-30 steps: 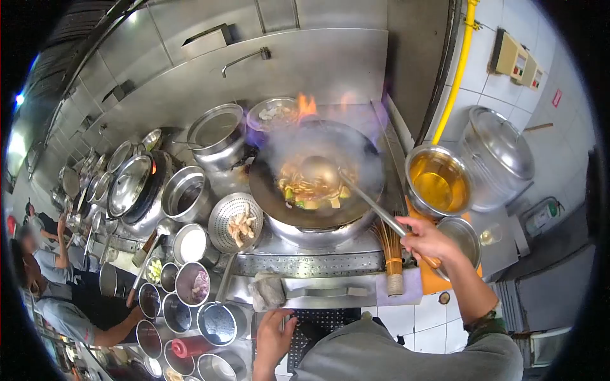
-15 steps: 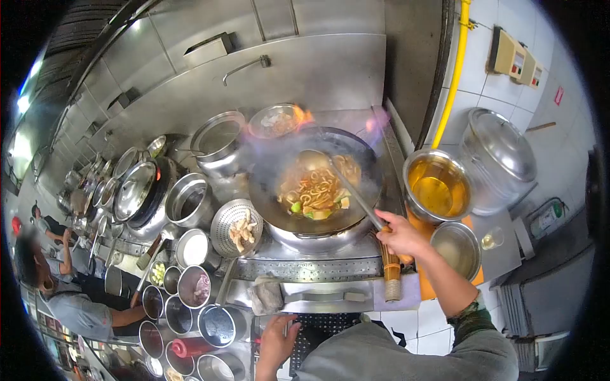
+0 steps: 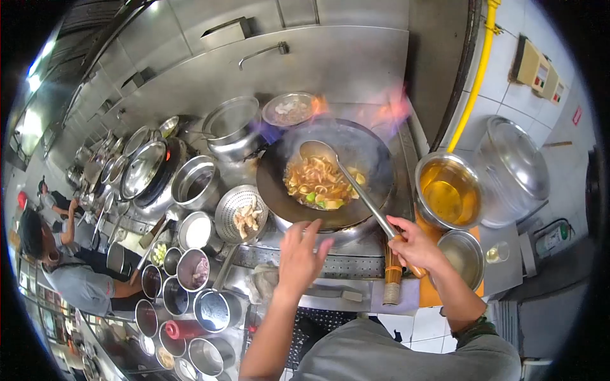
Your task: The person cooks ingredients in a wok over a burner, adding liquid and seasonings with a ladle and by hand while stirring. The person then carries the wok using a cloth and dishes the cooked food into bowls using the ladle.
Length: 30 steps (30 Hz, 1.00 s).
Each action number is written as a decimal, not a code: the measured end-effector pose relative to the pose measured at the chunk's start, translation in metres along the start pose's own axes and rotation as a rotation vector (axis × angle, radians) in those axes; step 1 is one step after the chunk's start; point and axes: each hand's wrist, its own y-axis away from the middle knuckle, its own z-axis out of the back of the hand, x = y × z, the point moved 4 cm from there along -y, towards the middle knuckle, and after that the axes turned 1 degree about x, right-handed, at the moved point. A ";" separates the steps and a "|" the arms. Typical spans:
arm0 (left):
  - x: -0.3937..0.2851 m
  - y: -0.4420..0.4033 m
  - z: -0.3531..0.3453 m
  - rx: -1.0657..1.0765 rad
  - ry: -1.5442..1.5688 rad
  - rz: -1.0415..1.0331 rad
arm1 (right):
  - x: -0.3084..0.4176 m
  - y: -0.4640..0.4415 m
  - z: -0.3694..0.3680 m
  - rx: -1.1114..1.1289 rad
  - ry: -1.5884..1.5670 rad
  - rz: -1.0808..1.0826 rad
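My right hand is wrapped round the wooden end of a long metal ladle. The ladle's bowl rests among thick noodles and vegetables in a large dark wok over the burner. My left hand is empty, fingers spread, just in front of the wok's near rim. Whether its fingertips touch the rim I cannot tell. Below my right hand lies a bamboo wok brush. A crumpled grey cloth is to the left, partly behind my left forearm.
Flames rise behind the wok. To the right stand a pot of yellow oil and a metal bowl. On the left are a perforated strainer holding pale pieces, several metal containers, and a person at the far left.
My left hand has risen from the counter's front edge toward the wok's near rim. The flames behind have grown on the right. The right hand still grips the ladle; the view has shifted slightly.
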 end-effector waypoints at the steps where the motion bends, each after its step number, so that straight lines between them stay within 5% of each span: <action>1: 0.006 -0.001 -0.012 -0.001 0.001 0.011 | 0.005 0.012 0.005 -0.009 0.063 -0.029; 3: 0.016 -0.002 -0.037 0.185 -0.093 0.098 | 0.008 0.028 0.023 0.049 0.084 -0.064; 8: 0.011 0.008 -0.029 0.138 -0.063 0.030 | 0.018 0.017 0.036 -0.025 0.387 0.011; 14: 0.011 0.011 -0.026 0.120 -0.014 0.016 | 0.001 0.023 0.016 0.101 0.145 -0.022; 18: 0.011 0.010 -0.024 0.105 -0.004 0.007 | 0.007 0.017 0.009 -0.056 0.259 -0.057; 20: 0.012 0.006 -0.023 0.102 -0.004 -0.012 | -0.002 -0.003 -0.008 -0.037 0.218 0.098; 26: 0.014 0.009 -0.025 0.084 -0.023 0.008 | 0.006 0.036 0.026 0.003 0.294 -0.120; 30: 0.015 0.006 -0.027 0.084 -0.048 -0.014 | 0.000 -0.007 -0.010 -0.066 0.272 0.118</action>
